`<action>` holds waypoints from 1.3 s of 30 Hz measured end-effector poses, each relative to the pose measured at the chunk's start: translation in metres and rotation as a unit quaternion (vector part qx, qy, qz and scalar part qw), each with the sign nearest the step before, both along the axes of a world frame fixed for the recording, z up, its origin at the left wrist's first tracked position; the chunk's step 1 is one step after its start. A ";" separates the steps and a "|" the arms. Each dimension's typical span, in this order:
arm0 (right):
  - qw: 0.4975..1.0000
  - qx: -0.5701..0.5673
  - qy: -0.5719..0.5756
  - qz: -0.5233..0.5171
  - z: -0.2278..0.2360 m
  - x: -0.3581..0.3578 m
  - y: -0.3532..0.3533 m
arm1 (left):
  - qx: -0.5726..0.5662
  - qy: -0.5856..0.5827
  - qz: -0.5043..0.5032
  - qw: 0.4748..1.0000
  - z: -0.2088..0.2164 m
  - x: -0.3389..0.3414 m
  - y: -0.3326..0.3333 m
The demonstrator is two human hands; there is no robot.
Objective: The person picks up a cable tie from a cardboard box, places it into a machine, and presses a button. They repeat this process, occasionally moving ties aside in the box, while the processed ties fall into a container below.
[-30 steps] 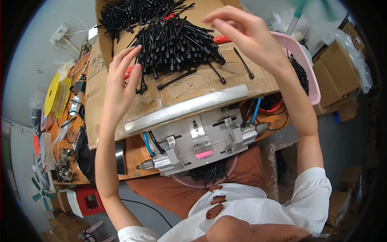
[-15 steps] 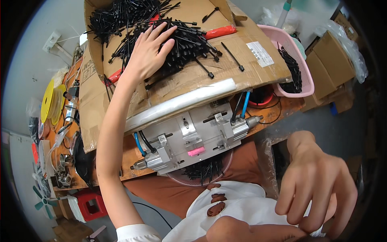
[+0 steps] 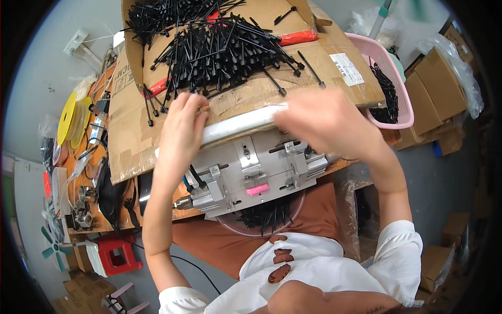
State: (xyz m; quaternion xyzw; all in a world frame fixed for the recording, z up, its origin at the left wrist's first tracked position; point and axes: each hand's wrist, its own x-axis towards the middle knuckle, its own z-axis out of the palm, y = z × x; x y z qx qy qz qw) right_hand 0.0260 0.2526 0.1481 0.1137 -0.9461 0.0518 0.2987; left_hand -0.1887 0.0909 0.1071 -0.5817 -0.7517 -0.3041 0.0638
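Far L, a yellow spool [image 3: 68,120] stood on the desk [image 3: 157,220]. Next, the L hand [image 3: 183,125] was over the cardboard's [image 3: 130,136] front edge, approx. at the white strip [image 3: 235,125]; fingers bent, narrow gap to thumb, couldn't tell if anything was in them. Black stick-like pcs [image 3: 219,52] lay heaped on the cardboard, a few loose at its edges. Below, the metal fixture [image 3: 277,162] had a pink block [image 3: 258,189] at its front, no black pc visible on it. Under that, a bowl [image 3: 234,226] held more black pcs. The R hand [image 3: 327,120] was blurred near the strip's R end; finger state unclear. Far R, a pink basket [image 3: 408,112] held another batch. Prob. partway: big heap left, bowl + basket part-filled, though which pcs were done couldn't be told.
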 end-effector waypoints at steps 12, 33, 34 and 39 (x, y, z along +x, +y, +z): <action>0.991 0.134 -0.006 0.017 -0.012 -0.117 0.050 | -0.014 -0.041 -0.041 0.998 0.000 -0.012 -0.004; 0.986 0.007 -0.137 -0.093 -0.028 -0.051 0.030 | -0.052 -0.056 0.063 0.995 0.008 -0.034 -0.027; 0.986 0.005 -0.137 -0.091 -0.029 -0.049 0.031 | -0.036 -0.031 0.052 0.998 0.004 -0.040 -0.028; 0.994 -0.058 -0.033 -0.092 -0.040 -0.046 0.044 | -0.023 0.017 0.013 1.000 0.005 -0.045 -0.026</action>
